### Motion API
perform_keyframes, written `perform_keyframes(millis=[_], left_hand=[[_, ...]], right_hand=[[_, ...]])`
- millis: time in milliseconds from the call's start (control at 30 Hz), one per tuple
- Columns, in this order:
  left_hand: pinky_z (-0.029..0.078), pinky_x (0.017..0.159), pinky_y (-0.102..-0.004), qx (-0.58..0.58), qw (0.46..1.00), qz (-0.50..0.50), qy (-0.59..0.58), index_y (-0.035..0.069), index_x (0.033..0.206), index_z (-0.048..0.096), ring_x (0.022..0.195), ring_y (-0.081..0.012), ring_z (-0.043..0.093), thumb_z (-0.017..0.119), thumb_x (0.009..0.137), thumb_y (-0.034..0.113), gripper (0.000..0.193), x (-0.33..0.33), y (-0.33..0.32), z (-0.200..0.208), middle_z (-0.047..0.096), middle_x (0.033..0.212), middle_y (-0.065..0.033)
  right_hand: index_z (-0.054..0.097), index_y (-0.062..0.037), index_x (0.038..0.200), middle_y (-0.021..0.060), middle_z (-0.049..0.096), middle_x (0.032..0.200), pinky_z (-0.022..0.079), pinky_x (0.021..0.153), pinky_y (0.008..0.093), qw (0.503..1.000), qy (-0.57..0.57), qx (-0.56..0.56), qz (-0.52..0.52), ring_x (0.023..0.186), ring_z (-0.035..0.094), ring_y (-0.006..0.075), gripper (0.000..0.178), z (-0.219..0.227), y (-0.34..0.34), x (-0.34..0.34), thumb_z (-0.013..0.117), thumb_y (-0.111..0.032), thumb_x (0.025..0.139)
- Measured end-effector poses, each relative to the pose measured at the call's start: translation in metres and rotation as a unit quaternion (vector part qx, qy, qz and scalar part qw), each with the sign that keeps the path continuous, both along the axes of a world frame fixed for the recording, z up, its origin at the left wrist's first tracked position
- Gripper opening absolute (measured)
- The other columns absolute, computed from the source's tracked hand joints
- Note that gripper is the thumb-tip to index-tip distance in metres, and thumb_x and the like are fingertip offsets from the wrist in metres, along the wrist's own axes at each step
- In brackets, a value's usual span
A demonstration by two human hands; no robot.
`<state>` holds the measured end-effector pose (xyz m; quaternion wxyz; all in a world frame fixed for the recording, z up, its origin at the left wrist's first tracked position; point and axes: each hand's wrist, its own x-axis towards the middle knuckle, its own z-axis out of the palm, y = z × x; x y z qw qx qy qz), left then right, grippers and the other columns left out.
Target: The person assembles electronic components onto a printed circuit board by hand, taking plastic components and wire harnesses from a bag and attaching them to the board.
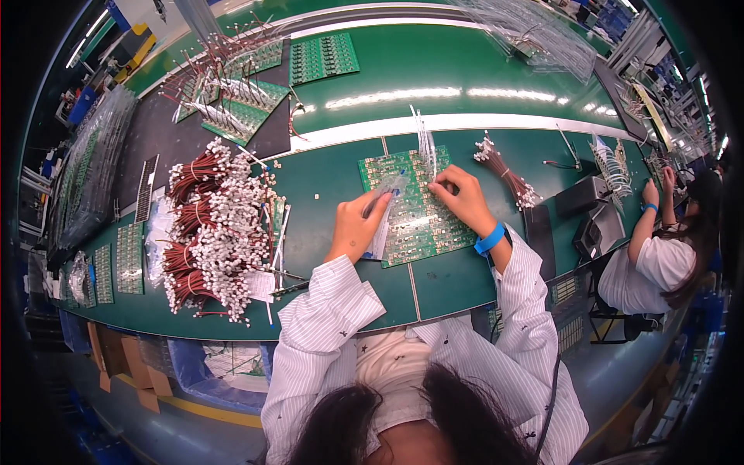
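A green circuit board panel (422, 225), covered in rows of small parts, lies on the green table in front of me. My left hand (358, 221) is closed at the panel's left edge, thumb and fingers around a thin, clear, plastic-looking piece with blue bits (385, 203). My right hand (463, 198) is over the panel's upper right part, its thumb and forefinger pinched together. What they hold, if anything, is too small to make out. Just beyond these fingertips, several thin white strips (425, 139) stand up from the panel.
Piled bundles of brown-red wires with white connectors (209, 225) lie at the left; another wire bundle (508, 170) lies right of the panel. Further panels (324, 58) and wired boards (240, 108) lie beyond. Black boxes (583, 195) stand at the right, near a seated co-worker (647, 263).
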<state>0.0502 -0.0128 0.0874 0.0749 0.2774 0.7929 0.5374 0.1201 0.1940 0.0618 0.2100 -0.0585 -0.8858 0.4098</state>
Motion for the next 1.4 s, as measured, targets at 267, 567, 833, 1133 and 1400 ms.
perform_keyframes(millis=[267,567,833,1133,1400], left_hand=[[0.038,0.047,-0.0307,-0.001,1.0,0.0,0.004,-0.001,0.089,0.061,0.045,-0.0209,0.043,0.058,0.082,0.021,0.023,0.001,-0.002,0.003,0.053,0.058,-0.0168],[0.037,0.046,-0.0316,-0.001,1.0,0.001,-0.005,-0.001,0.087,0.062,0.043,-0.0212,0.042,0.058,0.082,0.022,0.023,0.001,0.0,0.001,0.051,0.055,-0.0167],[0.037,0.046,-0.0318,0.007,1.0,-0.001,0.002,-0.001,0.086,0.061,0.043,-0.0222,0.041,0.058,0.082,0.021,0.022,0.0,0.0,-0.003,0.051,0.056,-0.0172],[0.037,0.046,-0.032,-0.014,1.0,-0.008,0.006,-0.002,0.082,0.059,0.044,-0.026,0.04,0.058,0.082,0.021,0.023,0.0,0.0,-0.003,0.051,0.057,-0.0174],[0.037,0.047,-0.0327,-0.016,1.0,-0.006,-0.002,-0.001,0.081,0.059,0.045,-0.0277,0.043,0.057,0.083,0.023,0.025,0.002,0.0,-0.001,0.052,0.057,-0.0175]], right_hand=[[0.061,0.0012,0.073,0.0032,0.051,0.062,0.032,0.045,0.0227,0.998,-0.004,-0.062,-0.019,0.05,0.038,0.0064,0.013,-0.003,0.0,-0.002,0.068,-0.01,0.072],[0.061,0.0004,0.072,0.0037,0.05,0.062,0.033,0.046,0.0242,1.0,0.001,-0.028,-0.011,0.049,0.041,0.0093,0.012,-0.004,0.003,-0.005,0.067,-0.009,0.072],[0.057,-0.0018,0.068,0.003,0.048,0.062,0.032,0.053,0.0277,1.0,-0.002,-0.011,-0.016,0.053,0.043,0.013,0.014,-0.01,0.002,-0.007,0.066,-0.012,0.074],[0.052,-0.0043,0.07,0.0,0.046,0.066,0.028,0.063,0.0265,0.997,0.017,0.077,-0.014,0.056,0.04,0.0112,0.014,-0.01,-0.001,-0.005,0.063,-0.012,0.077],[0.051,-0.0069,0.071,-0.0002,0.046,0.068,0.027,0.065,0.0287,0.999,-0.006,0.035,-0.012,0.062,0.044,0.0136,0.013,-0.011,0.0,-0.004,0.06,-0.015,0.078]])
